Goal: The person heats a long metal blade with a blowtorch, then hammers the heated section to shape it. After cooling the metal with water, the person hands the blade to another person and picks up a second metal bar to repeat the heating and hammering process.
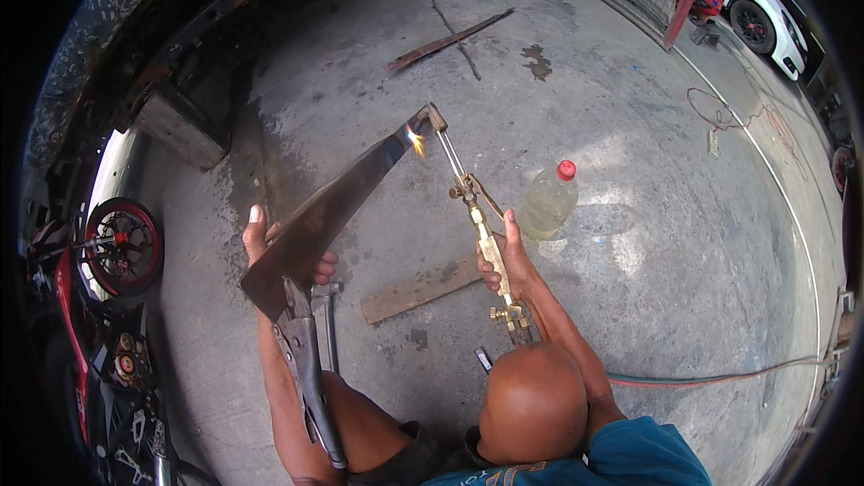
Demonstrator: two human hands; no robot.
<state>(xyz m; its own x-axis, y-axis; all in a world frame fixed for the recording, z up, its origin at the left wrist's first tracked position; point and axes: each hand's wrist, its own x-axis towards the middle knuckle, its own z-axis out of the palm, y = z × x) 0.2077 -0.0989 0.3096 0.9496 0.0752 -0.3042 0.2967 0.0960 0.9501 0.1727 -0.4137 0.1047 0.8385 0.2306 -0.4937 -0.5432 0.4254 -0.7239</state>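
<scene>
My left hand (256, 236) is closed on a long, tapered, dark metal plate (333, 202), thumb on one side and fingertips showing on the other. Locking pliers (307, 355) are clamped at the plate's wide near end and lie along my left forearm. My right hand (513, 259) wraps round the brass body of a cutting torch (487, 245), its thumb pointing up. From the torch's bent tip a small flame (415, 139) burns against the narrow far end of the plate. The plate's underside and part of my left palm are hidden.
A bottle with a red cap (551, 201) stands right of the torch. On the concrete lie a wooden board (423, 290), a hammer (330, 328) and crossed strips (450, 39). Hoses (711, 380) run right. A motorcycle (108, 342) stands left, a white car (765, 13) far right.
</scene>
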